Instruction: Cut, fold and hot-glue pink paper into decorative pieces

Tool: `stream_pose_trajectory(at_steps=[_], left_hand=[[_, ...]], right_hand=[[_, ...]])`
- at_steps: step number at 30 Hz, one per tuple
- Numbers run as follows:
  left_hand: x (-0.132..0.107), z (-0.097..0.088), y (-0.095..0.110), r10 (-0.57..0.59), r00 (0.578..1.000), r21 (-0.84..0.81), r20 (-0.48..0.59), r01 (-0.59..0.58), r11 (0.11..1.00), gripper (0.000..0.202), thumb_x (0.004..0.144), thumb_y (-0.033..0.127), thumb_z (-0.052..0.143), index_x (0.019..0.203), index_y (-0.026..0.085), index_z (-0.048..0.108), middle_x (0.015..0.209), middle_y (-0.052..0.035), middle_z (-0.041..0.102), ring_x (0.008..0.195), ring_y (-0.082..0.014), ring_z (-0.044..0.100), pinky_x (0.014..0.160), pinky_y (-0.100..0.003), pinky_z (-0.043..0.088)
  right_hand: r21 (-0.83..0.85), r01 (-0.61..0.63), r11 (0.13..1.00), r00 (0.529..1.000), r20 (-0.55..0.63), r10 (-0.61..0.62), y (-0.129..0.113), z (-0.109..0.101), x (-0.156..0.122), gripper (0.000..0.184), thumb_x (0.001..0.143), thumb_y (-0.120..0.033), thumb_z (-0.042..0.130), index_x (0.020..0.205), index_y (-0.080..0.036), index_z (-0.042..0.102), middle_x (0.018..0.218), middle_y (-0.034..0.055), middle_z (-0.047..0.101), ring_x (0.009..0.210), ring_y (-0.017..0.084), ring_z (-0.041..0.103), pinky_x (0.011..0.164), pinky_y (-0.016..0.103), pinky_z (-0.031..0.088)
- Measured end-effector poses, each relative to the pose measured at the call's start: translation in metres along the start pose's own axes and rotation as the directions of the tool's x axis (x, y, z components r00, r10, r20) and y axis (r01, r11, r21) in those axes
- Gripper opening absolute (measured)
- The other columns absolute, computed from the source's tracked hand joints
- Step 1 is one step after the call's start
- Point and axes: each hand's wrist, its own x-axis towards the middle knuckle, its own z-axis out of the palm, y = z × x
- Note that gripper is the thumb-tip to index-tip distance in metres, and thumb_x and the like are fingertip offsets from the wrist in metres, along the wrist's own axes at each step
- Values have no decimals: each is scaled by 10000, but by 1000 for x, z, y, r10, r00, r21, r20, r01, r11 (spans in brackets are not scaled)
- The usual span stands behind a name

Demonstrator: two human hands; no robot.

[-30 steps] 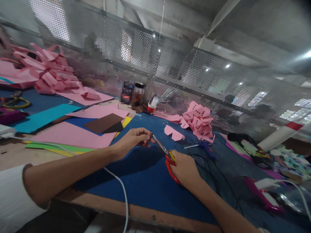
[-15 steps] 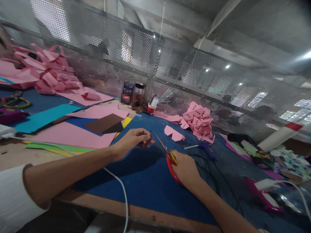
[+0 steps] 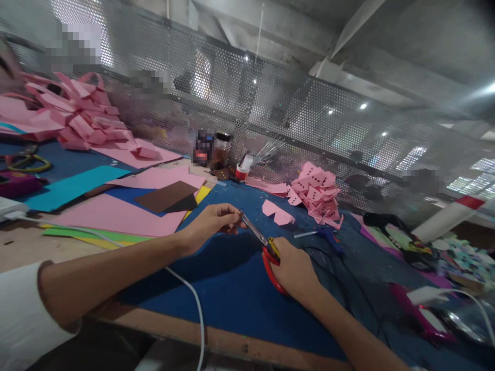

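Observation:
My right hand (image 3: 294, 270) grips red-handled scissors (image 3: 263, 247) over the blue sheet (image 3: 232, 288), blades pointing up and left. The blade tips meet the pinched fingers of my left hand (image 3: 214, 221). Whatever those fingers hold is too small and dark to make out. A pink cut-out (image 3: 276, 212) lies just beyond the blades, and a heap of dotted pink pieces (image 3: 317, 193) sits behind it.
Pink, brown, yellow, green and teal sheets (image 3: 116, 211) lie to the left, with a pile of folded pink paper (image 3: 77, 116) far left. A white cable (image 3: 193, 299) crosses the near edge. Perforated metal screen (image 3: 270, 113) behind. Glue gun (image 3: 421, 309) and scraps at right.
Half a second ago the scissors' blades stood apart from my left fingers; now they have closed back in on the pinch, as they were a second ago.

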Motion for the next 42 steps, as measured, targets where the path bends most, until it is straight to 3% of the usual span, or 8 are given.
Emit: stream_pose_trajectory(at_steps=[16, 42], left_hand=[[1, -1, -4, -25, 1000, 20, 8, 25, 999, 212, 826, 337, 658, 878, 139, 602, 907, -81, 726, 683, -116, 593, 684, -273, 472], [2, -1, -3, -46, 999, 34, -25, 47, 998, 228, 807, 363, 669, 839, 146, 607, 907, -85, 727, 674, -119, 590, 684, -278, 467]], right_hand=[[-17, -5, 1000, 1000, 4, 5, 0, -2, 0, 169, 897, -364, 498, 856, -208, 549, 776, 15, 678, 654, 160, 622, 559, 283, 198], [-59, -13, 998, 1000, 14, 14, -2, -3, -1, 195, 900, -383, 504, 855, -207, 573, 776, 27, 703, 678, 180, 654, 557, 283, 201]])
